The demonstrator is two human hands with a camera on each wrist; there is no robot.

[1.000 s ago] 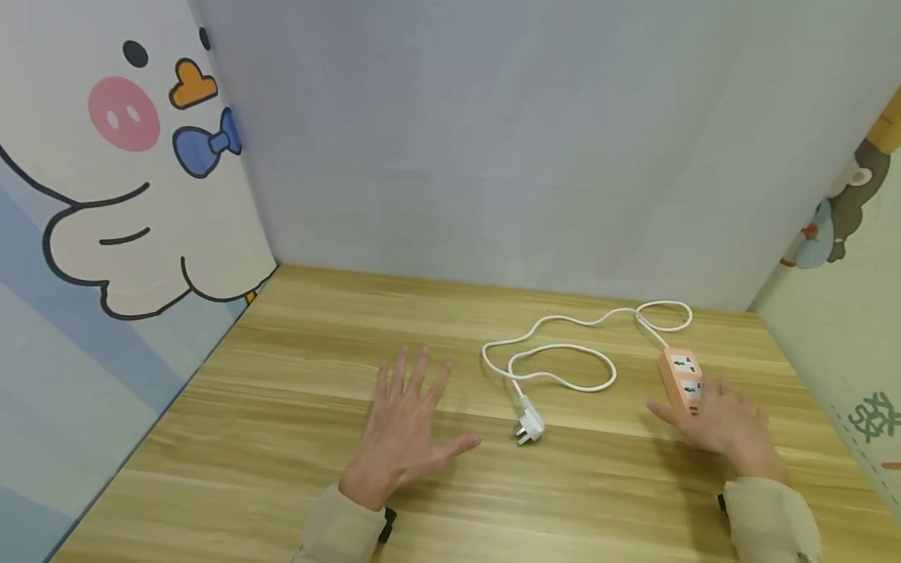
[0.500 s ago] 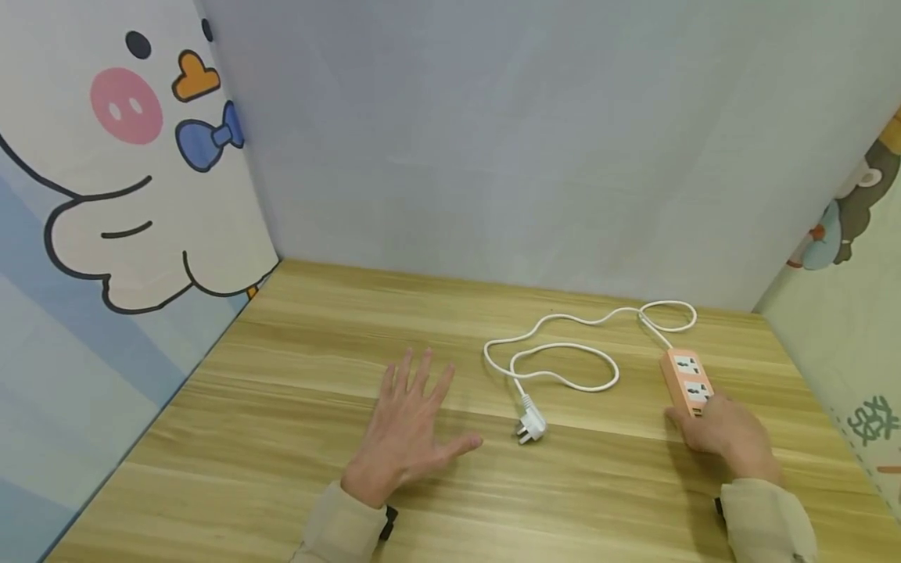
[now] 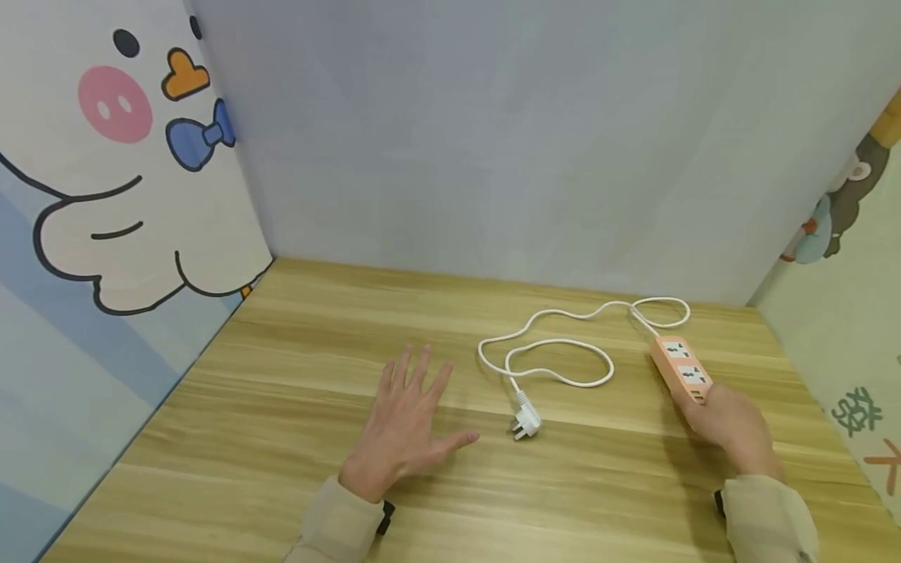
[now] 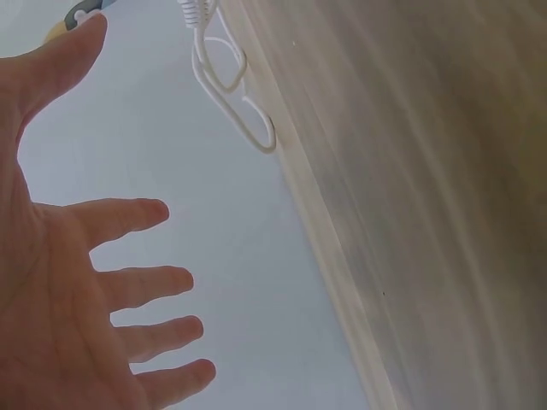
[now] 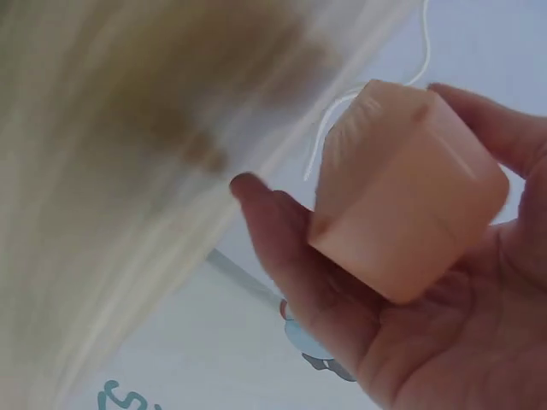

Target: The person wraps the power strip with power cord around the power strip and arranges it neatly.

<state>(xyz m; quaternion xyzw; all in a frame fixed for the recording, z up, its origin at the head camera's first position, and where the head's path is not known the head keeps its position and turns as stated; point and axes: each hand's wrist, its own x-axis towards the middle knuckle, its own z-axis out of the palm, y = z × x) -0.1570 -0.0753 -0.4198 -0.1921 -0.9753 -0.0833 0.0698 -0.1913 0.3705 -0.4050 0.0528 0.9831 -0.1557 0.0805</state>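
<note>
An orange power strip (image 3: 681,369) with white sockets lies at the right of the head view. My right hand (image 3: 732,426) grips its near end, thumb on one side and fingers on the other. In the right wrist view the strip's orange end (image 5: 406,201) sits within the curled hand (image 5: 444,342), and this end looks raised off the table. A white cord runs from the far end to a white plug (image 3: 525,422) in mid-table. To the left of the plug, my left hand (image 3: 397,426) is spread palm down, holding nothing. Its palm (image 4: 60,290) shows in the left wrist view.
The white cord (image 3: 563,313) lies in loose loops on the wood-grain table (image 3: 281,391). A pale cloth wall (image 3: 493,141) stands along the back edge. Printed cloth walls (image 3: 127,219) close off the left and right sides.
My right hand's outstretched fingers have closed round the power strip's near end, and the strip has shifted slightly away and to the left. The left hand has stayed nearly still.
</note>
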